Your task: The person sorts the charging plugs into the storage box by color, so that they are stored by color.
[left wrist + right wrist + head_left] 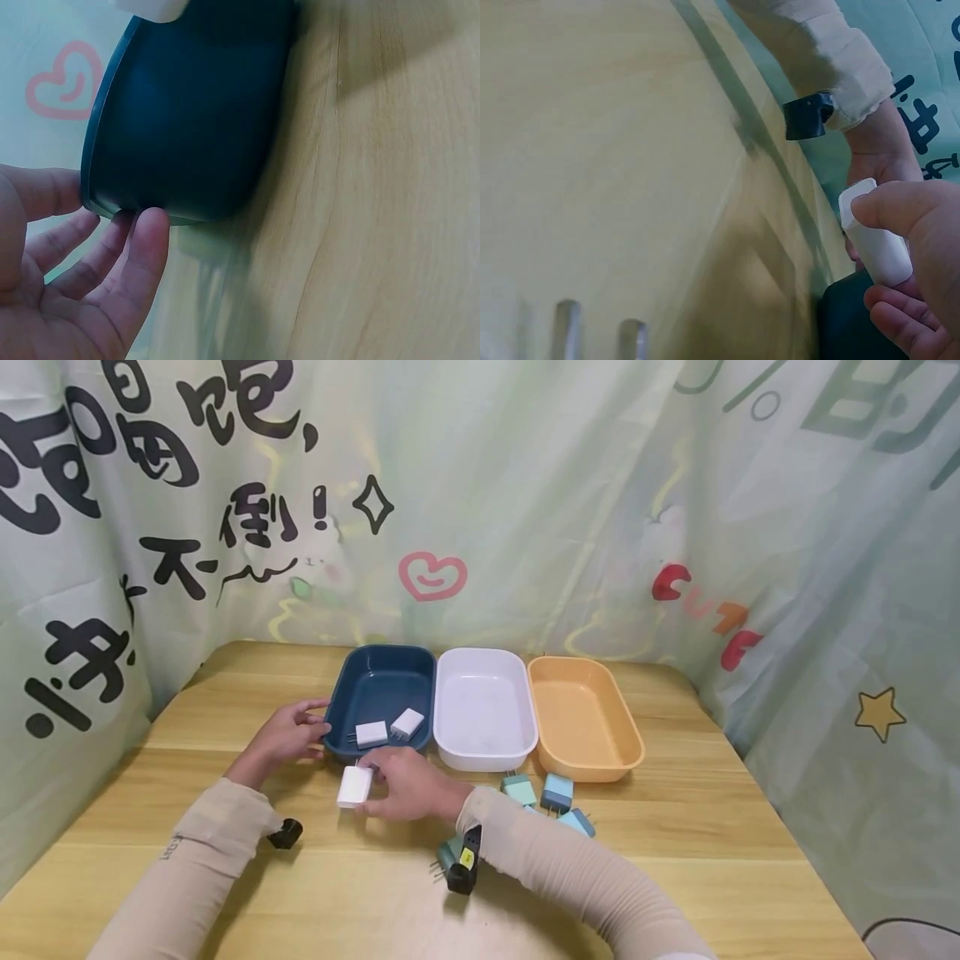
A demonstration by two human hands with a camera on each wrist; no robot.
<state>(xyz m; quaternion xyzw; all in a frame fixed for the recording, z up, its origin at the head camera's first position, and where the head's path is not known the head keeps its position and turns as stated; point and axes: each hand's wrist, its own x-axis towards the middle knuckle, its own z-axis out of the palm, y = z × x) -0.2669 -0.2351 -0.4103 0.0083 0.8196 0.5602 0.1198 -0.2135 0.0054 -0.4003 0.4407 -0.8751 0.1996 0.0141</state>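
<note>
In the head view my right hand (pixel 411 783) pinches a white plug charger (pixel 355 787) just in front of the navy bin (pixel 345 689). The right wrist view shows the thumb on one face of this white charger (pixel 876 238), with other fingers below it. My left hand (pixel 291 733) touches the left side of the navy bin, its fingertips against the outer wall (pixel 187 112) near the rim in the left wrist view. Inside the bin lie two more white chargers, one on the left (pixel 371 734) and another on the right (pixel 407 724).
A white bin (pixel 486 755) and an orange bin (pixel 592 767) stand to the navy one's right. Green and blue chargers (pixel 518 789) (pixel 557 793) (pixel 576 822) lie before them. Another green charger (pixel 448 853) is partly hidden by the right wrist camera. A printed curtain (pixel 525 527) hangs behind.
</note>
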